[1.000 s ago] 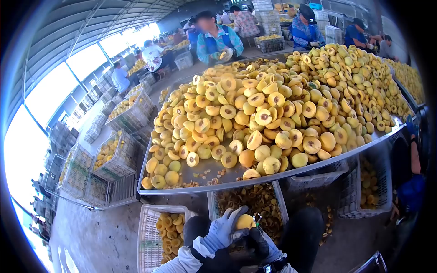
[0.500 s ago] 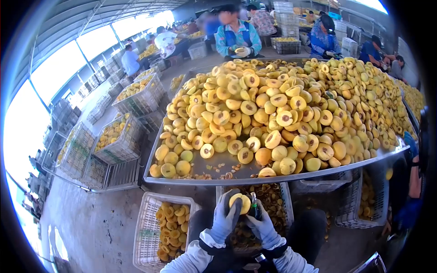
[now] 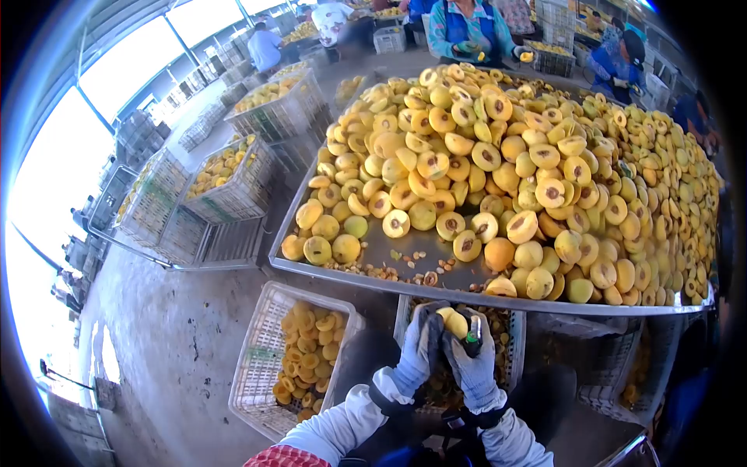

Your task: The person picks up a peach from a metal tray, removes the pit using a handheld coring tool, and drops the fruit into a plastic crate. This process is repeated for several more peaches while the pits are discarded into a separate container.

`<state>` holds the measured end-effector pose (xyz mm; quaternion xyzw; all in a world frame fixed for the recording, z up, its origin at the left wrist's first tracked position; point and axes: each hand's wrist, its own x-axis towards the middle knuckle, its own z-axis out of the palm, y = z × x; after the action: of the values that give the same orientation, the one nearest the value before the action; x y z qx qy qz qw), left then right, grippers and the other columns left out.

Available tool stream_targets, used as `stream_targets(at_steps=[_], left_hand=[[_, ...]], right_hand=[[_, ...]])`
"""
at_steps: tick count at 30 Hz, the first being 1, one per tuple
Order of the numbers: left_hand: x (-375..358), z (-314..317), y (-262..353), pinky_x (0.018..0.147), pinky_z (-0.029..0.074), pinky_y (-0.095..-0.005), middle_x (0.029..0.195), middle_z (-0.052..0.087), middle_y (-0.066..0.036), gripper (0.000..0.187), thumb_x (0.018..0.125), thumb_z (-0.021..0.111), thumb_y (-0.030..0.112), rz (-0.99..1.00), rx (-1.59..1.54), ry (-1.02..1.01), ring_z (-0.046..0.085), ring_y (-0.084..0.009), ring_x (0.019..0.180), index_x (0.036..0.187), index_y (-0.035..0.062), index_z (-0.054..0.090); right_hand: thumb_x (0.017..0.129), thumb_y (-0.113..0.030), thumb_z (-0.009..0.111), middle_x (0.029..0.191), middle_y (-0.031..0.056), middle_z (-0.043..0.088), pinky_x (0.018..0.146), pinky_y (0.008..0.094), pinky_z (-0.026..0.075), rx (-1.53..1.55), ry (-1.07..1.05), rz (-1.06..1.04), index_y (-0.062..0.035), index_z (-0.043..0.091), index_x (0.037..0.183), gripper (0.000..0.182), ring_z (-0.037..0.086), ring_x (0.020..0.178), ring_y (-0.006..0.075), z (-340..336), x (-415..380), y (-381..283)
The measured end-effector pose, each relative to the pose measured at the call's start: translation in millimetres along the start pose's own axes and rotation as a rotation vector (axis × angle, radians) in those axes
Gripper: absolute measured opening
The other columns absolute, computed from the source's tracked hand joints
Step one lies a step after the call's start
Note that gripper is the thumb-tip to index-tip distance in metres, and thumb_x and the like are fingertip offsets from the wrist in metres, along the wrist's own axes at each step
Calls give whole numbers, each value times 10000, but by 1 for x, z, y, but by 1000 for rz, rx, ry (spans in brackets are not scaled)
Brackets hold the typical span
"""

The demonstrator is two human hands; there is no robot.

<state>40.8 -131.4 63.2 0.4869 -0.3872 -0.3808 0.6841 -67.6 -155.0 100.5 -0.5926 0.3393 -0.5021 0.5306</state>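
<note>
My left hand [image 3: 420, 350], in a grey-blue glove, is closed around a yellow peach half [image 3: 452, 321] held low in front of me. My right hand [image 3: 473, 364], also gloved, grips a small pitting tool [image 3: 472, 336] with a green mark, its tip against the fruit. Both hands hover over a white crate of pits [image 3: 506, 350] just below the front edge of a metal table [image 3: 373, 272]. A big heap of halved peaches [image 3: 529, 171] covers that table.
A white crate of pitted halves [image 3: 299, 354] stands on the floor to my left. Wire crates of whole peaches [image 3: 222, 175] are stacked beyond it. Other people [image 3: 467, 27] work at the table's far side. More crates sit under the table at right [image 3: 615, 366].
My view has tilted down and shifted right. My hands have drawn closer together, and the fruit has turned in my left hand, with the tool now pressed at it.
</note>
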Motion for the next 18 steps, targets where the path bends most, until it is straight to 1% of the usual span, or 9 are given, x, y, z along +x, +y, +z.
stream_targets(at_steps=[1, 5, 6, 7, 10, 13, 14, 16, 18], left_hand=[[1, -5, -8, 876, 440, -278, 1051, 589, -75, 331, 1005, 409, 265, -222, -336, 82, 543, -144, 956, 1145, -6, 537], [7, -19, 9, 879, 472, -313, 1086, 582, -109, 450, 996, 379, 372, -509, -495, 102, 583, -189, 966, 1160, -21, 526], [3, -25, 9, 882, 484, -330, 1102, 579, -126, 513, 978, 381, 432, -323, -202, 52, 592, -218, 981, 1176, -22, 514], [10, -24, 18, 858, 498, -342, 1105, 582, -124, 581, 948, 377, 519, -621, -574, 156, 599, -225, 977, 1179, 7, 525], [15, -12, 45, 353, 331, -186, 867, 616, -27, 547, 899, 399, 606, -735, -457, 407, 489, -90, 480, 1112, 128, 558], [7, -26, 40, 360, 329, -180, 846, 614, -22, 559, 897, 388, 619, -686, -542, 199, 474, -88, 464, 1113, 133, 559], [6, -10, 44, 380, 386, -196, 854, 615, -21, 600, 891, 386, 635, -694, -439, 460, 529, -96, 521, 1118, 110, 568], [0, -27, 42, 448, 453, -216, 907, 621, -31, 629, 886, 391, 641, -661, -556, 198, 586, -109, 647, 1120, 87, 575], [-7, -30, 40, 623, 530, -251, 961, 634, -61, 676, 895, 378, 636, -608, -495, 185, 632, -146, 800, 1130, 35, 578]], right_hand=[[751, -71, 716, 1030, 147, 562, 769, 321, 519, -320, -48, -169, -8, 495, 1182, 488, 607, 858, 261, -4, 1, 2], [713, -238, 768, 1029, 184, 559, 796, 380, 507, -521, -288, -219, -8, 504, 1196, 597, 598, 898, 359, -19, 21, 7], [712, -254, 773, 1029, 176, 569, 801, 382, 506, -531, -317, -213, -9, 502, 1200, 610, 601, 910, 351, -21, 28, 7], [711, -271, 779, 1030, 168, 580, 806, 384, 505, -539, -344, -234, -10, 501, 1203, 623, 604, 923, 343, -23, 41, 6], [760, -298, 744, 1022, 170, 619, 816, 381, 494, -236, -188, -86, -40, 496, 1219, 581, 608, 950, 337, -21, 75, 8], [802, -228, 716, 1079, 189, 615, 792, 339, 506, -951, -198, -84, -39, 466, 1285, 576, 636, 948, 280, -27, 95, 41], [801, -226, 716, 1071, 186, 616, 791, 341, 505, -953, -147, -94, -36, 470, 1278, 569, 636, 945, 279, -29, 91, 45], [799, -221, 717, 1055, 179, 618, 790, 344, 503, -958, -48, -109, -32, 480, 1265, 556, 635, 939, 277, -29, 81, 38], [767, -250, 736, 1031, 176, 609, 766, 364, 506, -532, -53, 43, -48, 492, 1234, 564, 628, 921, 308, -31, 52, 22]])
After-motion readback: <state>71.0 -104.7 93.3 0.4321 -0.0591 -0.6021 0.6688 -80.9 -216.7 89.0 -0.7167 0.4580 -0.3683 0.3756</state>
